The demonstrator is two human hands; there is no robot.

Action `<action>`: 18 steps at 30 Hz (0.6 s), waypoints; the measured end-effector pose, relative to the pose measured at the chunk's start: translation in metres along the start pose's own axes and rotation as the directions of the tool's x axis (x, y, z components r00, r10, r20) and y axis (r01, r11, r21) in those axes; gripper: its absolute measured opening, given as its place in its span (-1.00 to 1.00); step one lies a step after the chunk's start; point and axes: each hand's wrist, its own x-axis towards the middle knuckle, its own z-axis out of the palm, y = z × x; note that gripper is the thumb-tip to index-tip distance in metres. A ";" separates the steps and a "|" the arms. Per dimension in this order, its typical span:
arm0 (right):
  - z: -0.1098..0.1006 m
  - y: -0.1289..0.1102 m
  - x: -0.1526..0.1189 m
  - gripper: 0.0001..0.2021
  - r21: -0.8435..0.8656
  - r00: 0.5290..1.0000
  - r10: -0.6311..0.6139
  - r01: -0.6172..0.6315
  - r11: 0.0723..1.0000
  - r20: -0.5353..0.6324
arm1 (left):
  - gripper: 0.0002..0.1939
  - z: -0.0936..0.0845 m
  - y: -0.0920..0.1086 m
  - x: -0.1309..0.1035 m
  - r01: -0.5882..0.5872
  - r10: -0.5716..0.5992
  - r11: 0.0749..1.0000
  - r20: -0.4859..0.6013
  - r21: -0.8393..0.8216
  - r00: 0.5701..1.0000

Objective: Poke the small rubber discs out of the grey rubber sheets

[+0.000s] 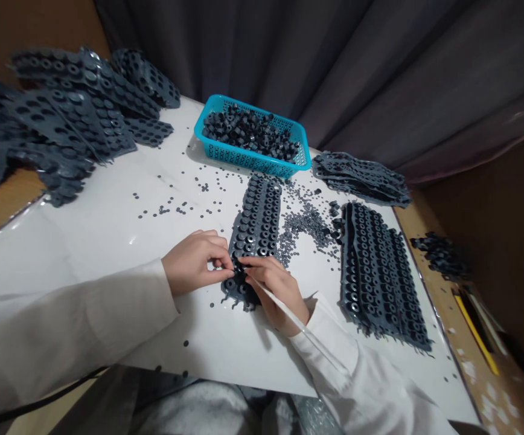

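Note:
A dark grey moulded rubber sheet (262, 211) with rows of round ring-shaped parts lies lengthwise on the white table. At its near end, my left hand (198, 263) is closed in a pinch, fingertips against the sheet's left edge; whatever sits between them is hidden. My right hand (280, 293) is closed around a thin white stick-like tool (284, 311), whose tip points at the same end of the sheet. The tool's exact kind is unclear. Small dark discs (307, 226) are scattered beside the sheet.
A blue basket (252, 158) behind the sheet holds many small dark rubber parts. More moulded sheets lie at right (380, 272), at back right (361, 178) and heaped at left (76, 109). A yellow pencil-like stick (474, 329) rests on the wooden edge. A grey curtain (334, 66) hangs behind.

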 end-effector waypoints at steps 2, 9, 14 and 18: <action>-0.001 -0.001 0.000 -0.90 0.032 0.999 0.049 -0.049 0.998 -0.022 | -0.85 0.000 0.000 0.000 -0.004 0.004 1.000 0.002 0.001 1.000; -0.005 -0.004 0.000 -0.93 0.227 0.968 0.223 -0.193 0.954 -0.114 | -0.94 -0.002 0.000 0.000 -0.032 0.032 0.999 -0.023 -0.015 0.999; -0.009 -0.001 -0.001 -0.97 0.229 0.928 0.295 -0.244 0.943 -0.226 | -0.88 -0.004 0.003 -0.001 -0.040 0.040 0.999 -0.021 -0.008 0.999; -0.011 -0.002 0.000 -0.98 0.250 0.920 0.351 -0.303 0.920 -0.176 | -0.87 -0.003 0.002 -0.001 -0.052 0.052 0.999 -0.052 -0.003 0.997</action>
